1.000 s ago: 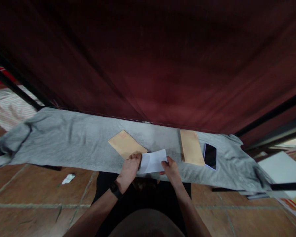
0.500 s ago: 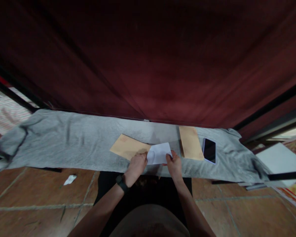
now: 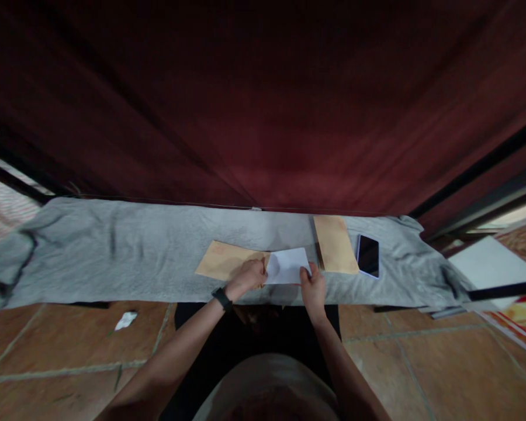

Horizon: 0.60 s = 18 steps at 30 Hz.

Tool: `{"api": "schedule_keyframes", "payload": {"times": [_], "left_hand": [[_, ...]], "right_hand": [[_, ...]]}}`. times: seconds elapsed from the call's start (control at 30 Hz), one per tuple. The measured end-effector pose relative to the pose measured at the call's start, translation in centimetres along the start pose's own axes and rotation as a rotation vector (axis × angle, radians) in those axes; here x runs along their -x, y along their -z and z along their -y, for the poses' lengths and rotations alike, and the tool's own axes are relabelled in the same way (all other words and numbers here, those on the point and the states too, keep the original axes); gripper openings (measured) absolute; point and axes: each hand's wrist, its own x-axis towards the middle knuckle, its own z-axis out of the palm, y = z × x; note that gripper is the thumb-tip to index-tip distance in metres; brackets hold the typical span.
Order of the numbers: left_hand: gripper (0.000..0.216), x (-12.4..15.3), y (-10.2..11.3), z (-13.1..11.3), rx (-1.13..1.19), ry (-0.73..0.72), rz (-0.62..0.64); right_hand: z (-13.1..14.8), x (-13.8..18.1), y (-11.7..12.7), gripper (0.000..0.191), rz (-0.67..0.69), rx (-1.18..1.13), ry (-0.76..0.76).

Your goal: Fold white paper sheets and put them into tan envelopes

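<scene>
A tan paper envelope point(image 3: 221, 261) lies slanted over the grey cloth, and my left hand point(image 3: 249, 275) is closed on its right end. From that end a folded white sheet of paper point(image 3: 287, 266) sticks out to the right. Its right edge is pinched by my right hand point(image 3: 312, 287), thumb on top. How far the sheet reaches inside the envelope is hidden by my left fingers. Right of my hands lies a stack of tan envelopes point(image 3: 335, 244), with a phone point(image 3: 369, 256) beside it, dark screen up.
The grey cloth point(image 3: 149, 245) covers a long narrow surface. Behind it hangs a dark red fabric wall point(image 3: 263, 117). White scrap paper point(image 3: 125, 320) lies on the tiled floor point(image 3: 70, 345). A white board point(image 3: 493, 263) stands at the right end.
The view has shifted slightly. My right hand and the white sheet are a little farther right of the envelope's left end, and the envelope lies more level.
</scene>
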Motion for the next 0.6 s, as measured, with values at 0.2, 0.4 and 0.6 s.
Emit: {"api": "schedule_keyframes", "payload": {"times": [0.2,0.4,0.6], "left_hand": [[0.020,-0.7,0.0,-0.5,-0.041,-0.005,-0.035],[0.030,-0.6,-1.3,-1.4,-0.092,-0.027,-0.149],[0.031,0.1,-2.3,-2.8,-0.108,-0.095,-0.187]], "right_hand": [[-0.1,1.3,-0.4,0.045,0.075,0.095,0.011],[-0.7,1.4,-1.3,0.037,0.123,0.085,-0.012],[-1.3,0.3,-3.2,0.031,0.202,0.035,-0.041]]}}
